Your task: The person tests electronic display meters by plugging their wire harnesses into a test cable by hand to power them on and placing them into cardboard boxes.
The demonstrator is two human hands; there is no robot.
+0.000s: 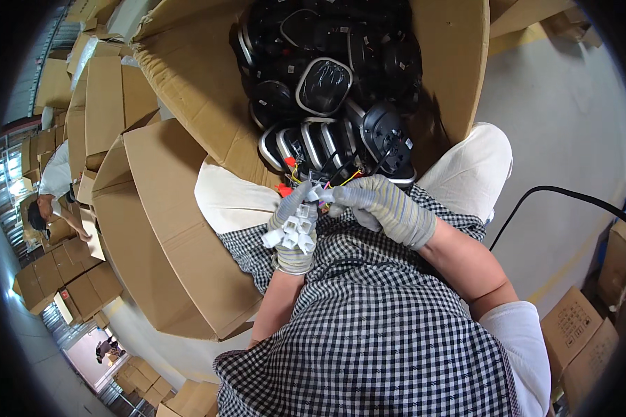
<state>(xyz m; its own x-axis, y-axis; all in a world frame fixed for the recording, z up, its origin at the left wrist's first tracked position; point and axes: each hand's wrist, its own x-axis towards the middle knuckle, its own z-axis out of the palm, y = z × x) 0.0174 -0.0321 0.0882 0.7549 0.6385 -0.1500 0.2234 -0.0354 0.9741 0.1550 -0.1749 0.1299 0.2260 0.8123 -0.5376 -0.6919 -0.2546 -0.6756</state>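
Note:
Both my hands wear pale striped work gloves and meet in front of my lap. My left hand [295,240] is closed round a bunch of white plastic connectors [300,226], which fan out over its palm. My right hand [388,208] pinches at a white connector [318,194] with thin coloured wires, close to the left fingertips. Red connectors [285,190] show beside the left fingers. Just beyond the hands, black rounded parts with silver rims [313,142] stand in a row, and a round black part [386,135] with a cable leans next to them.
A large open cardboard box [188,76] holds many more black parts [325,86]. Another open carton [181,229] stands at my left. A black cable [556,189] arcs over the floor at right, near more cartons [570,326]. A person [54,201] bends among boxes far left.

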